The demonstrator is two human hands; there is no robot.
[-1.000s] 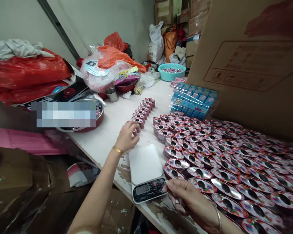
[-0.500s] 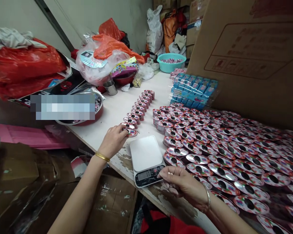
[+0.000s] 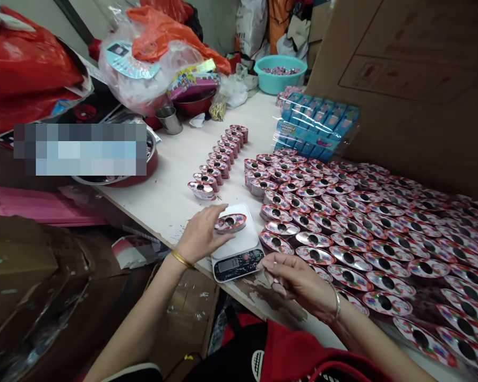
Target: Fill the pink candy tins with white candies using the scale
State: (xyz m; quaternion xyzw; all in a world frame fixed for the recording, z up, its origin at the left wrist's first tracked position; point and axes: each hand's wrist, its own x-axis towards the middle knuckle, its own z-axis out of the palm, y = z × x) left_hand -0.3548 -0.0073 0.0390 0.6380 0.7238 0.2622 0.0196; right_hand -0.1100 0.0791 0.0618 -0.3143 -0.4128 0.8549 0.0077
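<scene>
Dozens of shiny oval packs [image 3: 362, 239] cover the right side of the bench [image 3: 171, 175], lying in overlapping rows in front of a large cardboard box [image 3: 406, 90]. Beyond them sit a shrink-wrapped block of blue packets [image 3: 314, 124] and a teal basin [image 3: 279, 69] of small pink items, with a red bag [image 3: 24, 79] heaped at the far left. A long row of the same packs [image 3: 219, 156] stands on edge across the bare bench, each leaning on the next. At the near edge, between that row and the spread, is a digital scale [image 3: 239, 268], and one pack [image 3: 230, 223] lies on its white pan. The left hand [image 3: 201, 236], wearing a gold bangle [image 3: 182, 259], rests beside that pack, its fingers [image 3: 219, 211] curved over the pan with their tips at the pack's edge, though whether they grip it is hard to tell. The right hand [image 3: 298, 281], wearing a silver bangle [image 3: 336, 305], hovers just past the scale's display, its fingers [image 3: 273, 276] loosely bunched and slightly open around nothing visible. Each pack looks light, stiff and slippery, probably best pinched by its rim, keeping pressure off the dark centre
</scene>
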